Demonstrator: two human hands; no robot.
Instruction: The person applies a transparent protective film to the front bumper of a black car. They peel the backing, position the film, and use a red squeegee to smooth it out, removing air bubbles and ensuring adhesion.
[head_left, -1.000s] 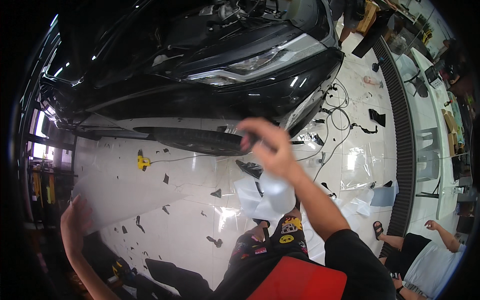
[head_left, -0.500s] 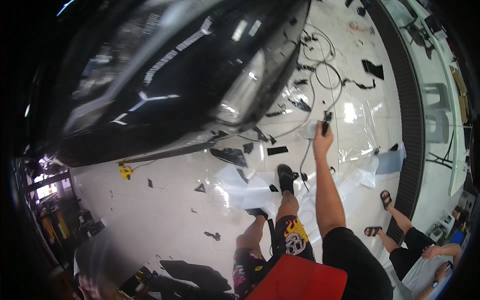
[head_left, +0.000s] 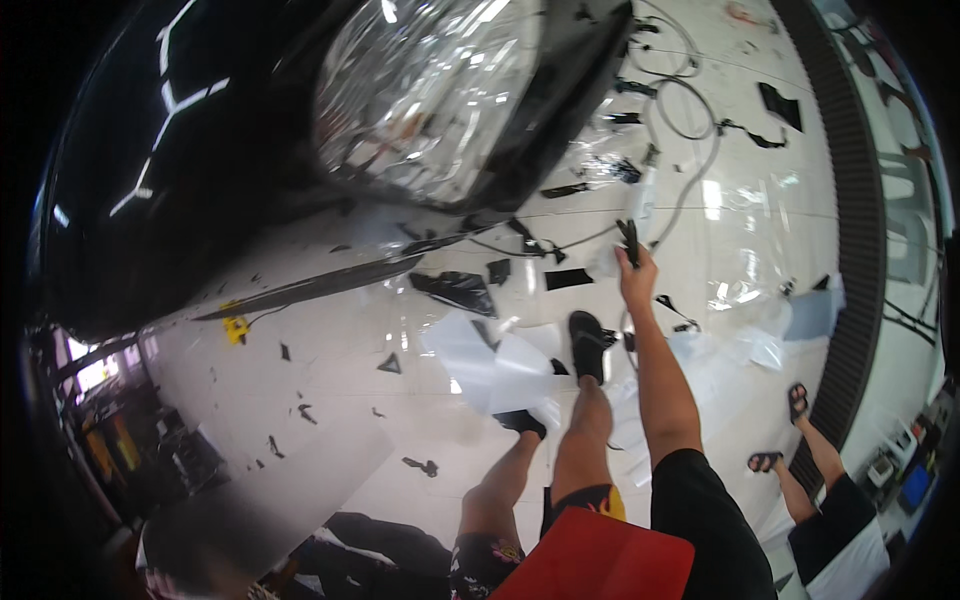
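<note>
Right of middle, the right hand is closed around a black tool. Bottom left, by a cloudy sheet, the left hand is blurry; I can't tell its grip.

The pale tiled floor carries white film sheets at centre, a glossy black scrap just above them, a looping grey cable at upper right, crinkled clear film at right, and a yellow corded tool at left.

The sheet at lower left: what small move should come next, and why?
Perhaps bring the right hand toward the sheet: the sheet's right corner juts out unheld, while that hand, holding a black object, is stretched well away from it.
</note>
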